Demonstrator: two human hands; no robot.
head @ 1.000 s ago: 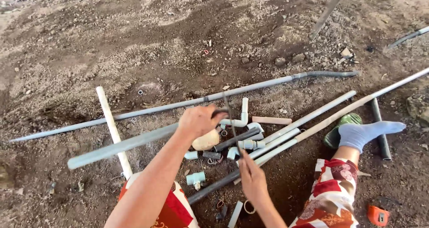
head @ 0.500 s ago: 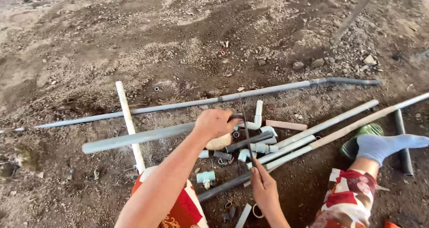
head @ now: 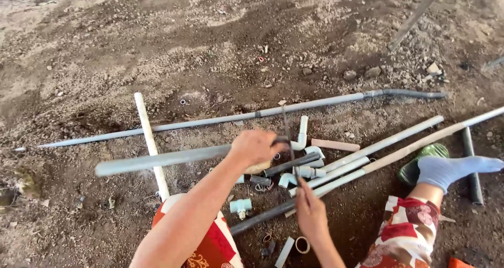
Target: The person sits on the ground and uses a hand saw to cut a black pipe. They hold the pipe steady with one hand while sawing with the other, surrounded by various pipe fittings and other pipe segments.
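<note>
No packages, labels or signs show here; only bare brown dirt (head: 210,47) fills the upper frame; my left hand (head: 255,148) sits at centre, fingers curled tight around the end of a grey pipe (head: 163,159) that runs out to the left of the frame, held off the ground; my right hand (head: 311,211) is lower centre, fingers pinched closed on the bottom of a thin saw blade (head: 289,136) that stands nearly upright, crossing the pipe just beside my left fist; beneath both hands lies a heap of grey pipe fittings (head: 307,171); a long grey pipe (head: 252,115) lies across the middle; a white pipe (head: 151,144) crosses it at left; my blue-socked foot (head: 454,169) is at right.
</note>
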